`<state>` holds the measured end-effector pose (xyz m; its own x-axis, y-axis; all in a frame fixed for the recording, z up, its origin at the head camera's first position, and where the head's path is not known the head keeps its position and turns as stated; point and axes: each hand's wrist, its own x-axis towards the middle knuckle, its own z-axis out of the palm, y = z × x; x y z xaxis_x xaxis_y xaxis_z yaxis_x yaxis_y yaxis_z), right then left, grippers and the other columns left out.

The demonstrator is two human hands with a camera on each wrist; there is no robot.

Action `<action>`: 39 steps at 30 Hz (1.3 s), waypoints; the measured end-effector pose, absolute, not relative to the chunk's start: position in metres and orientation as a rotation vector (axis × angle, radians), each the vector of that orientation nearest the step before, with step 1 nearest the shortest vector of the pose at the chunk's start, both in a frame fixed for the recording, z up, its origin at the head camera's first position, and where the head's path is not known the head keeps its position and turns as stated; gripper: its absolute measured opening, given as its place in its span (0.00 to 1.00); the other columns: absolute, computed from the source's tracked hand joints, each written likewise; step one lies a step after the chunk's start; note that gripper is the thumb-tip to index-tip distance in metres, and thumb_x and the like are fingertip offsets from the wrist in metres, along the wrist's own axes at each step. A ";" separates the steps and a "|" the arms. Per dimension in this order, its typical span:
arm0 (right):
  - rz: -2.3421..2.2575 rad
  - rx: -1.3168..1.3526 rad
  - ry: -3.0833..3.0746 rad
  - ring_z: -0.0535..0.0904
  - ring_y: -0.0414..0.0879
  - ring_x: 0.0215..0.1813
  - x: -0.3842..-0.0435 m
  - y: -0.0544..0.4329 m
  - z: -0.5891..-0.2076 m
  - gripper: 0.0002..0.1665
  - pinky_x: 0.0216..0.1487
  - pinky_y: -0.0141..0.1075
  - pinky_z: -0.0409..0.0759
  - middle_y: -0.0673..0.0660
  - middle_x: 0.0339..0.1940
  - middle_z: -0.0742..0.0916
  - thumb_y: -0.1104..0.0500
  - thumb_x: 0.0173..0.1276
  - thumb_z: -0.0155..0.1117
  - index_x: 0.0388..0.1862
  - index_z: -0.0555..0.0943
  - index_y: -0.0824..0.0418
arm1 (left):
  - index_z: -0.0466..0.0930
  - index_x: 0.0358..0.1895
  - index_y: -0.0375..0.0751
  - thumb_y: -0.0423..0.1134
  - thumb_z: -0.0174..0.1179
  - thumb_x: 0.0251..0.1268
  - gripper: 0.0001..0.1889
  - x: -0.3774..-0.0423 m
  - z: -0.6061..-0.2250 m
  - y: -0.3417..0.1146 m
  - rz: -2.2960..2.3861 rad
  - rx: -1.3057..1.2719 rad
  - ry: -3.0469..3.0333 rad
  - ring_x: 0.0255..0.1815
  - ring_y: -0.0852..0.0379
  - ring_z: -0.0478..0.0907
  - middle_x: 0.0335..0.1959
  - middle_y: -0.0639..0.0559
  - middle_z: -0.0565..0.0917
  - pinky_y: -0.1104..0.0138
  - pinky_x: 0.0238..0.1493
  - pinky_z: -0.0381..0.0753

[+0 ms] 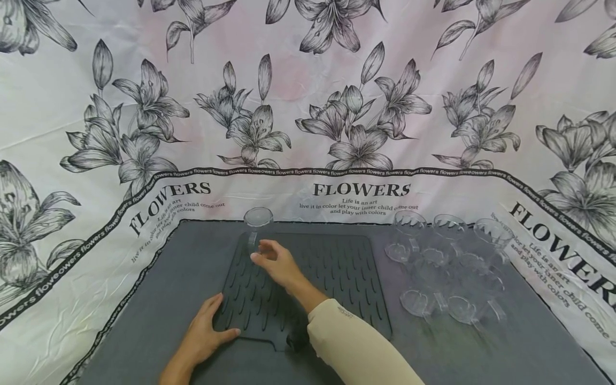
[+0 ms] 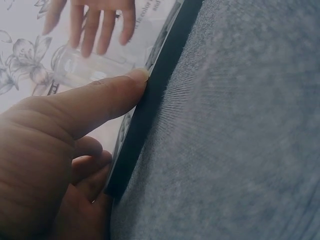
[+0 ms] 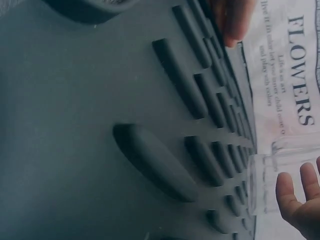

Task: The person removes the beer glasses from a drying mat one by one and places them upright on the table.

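A dark grey drying mat (image 1: 337,289) with raised ridges lies on the table. My left hand (image 1: 202,331) spans its front left corner, the thumb along the front edge and the fingers at the left side. In the left wrist view that thumb (image 2: 107,100) touches the mat's edge (image 2: 150,105). A clear glass mug (image 1: 258,219) stands at the mat's back left corner, its handle facing me. My right hand (image 1: 279,263) is beside the handle with fingers loosely spread. The right wrist view shows its fingertips (image 3: 286,187) overlapping the mug (image 3: 265,167).
Several clear mugs (image 1: 443,262) stand in rows on the grey table (image 1: 356,363), right of the mat. A white cloth (image 1: 289,117) printed with flowers hangs behind and drapes down both sides. A small dark rounded object (image 1: 299,338) shows by the right sleeve.
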<state>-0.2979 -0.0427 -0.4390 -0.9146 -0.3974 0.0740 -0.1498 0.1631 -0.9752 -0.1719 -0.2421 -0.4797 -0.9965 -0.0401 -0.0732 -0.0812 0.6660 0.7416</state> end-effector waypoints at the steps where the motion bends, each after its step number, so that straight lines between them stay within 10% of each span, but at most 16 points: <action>1: -1.821 -0.529 2.235 0.73 0.48 0.60 -0.299 -0.044 -0.440 0.35 0.56 0.49 0.75 0.53 0.62 0.77 0.42 0.69 0.62 0.70 0.69 0.55 | 0.57 0.71 0.24 0.47 0.78 0.43 0.54 -0.172 -0.480 -0.242 1.262 -0.102 2.821 0.69 0.30 0.55 0.70 0.32 0.59 0.39 0.62 0.60; 32: -1.903 -0.445 2.077 0.74 0.50 0.62 -0.313 -0.080 -0.450 0.26 0.58 0.45 0.75 0.50 0.58 0.80 0.50 0.71 0.62 0.64 0.75 0.57 | 0.58 0.70 0.25 0.45 0.79 0.43 0.53 -0.172 -0.480 -0.242 1.281 -0.089 2.840 0.69 0.32 0.56 0.70 0.33 0.60 0.40 0.63 0.60; 39: -2.054 -0.339 2.012 0.81 0.48 0.49 -0.319 -0.080 -0.449 0.19 0.52 0.50 0.79 0.55 0.41 0.85 0.50 0.75 0.56 0.49 0.79 0.65 | 0.59 0.70 0.25 0.43 0.79 0.42 0.52 -0.173 -0.483 -0.242 1.303 -0.108 2.840 0.70 0.33 0.56 0.70 0.34 0.61 0.41 0.64 0.59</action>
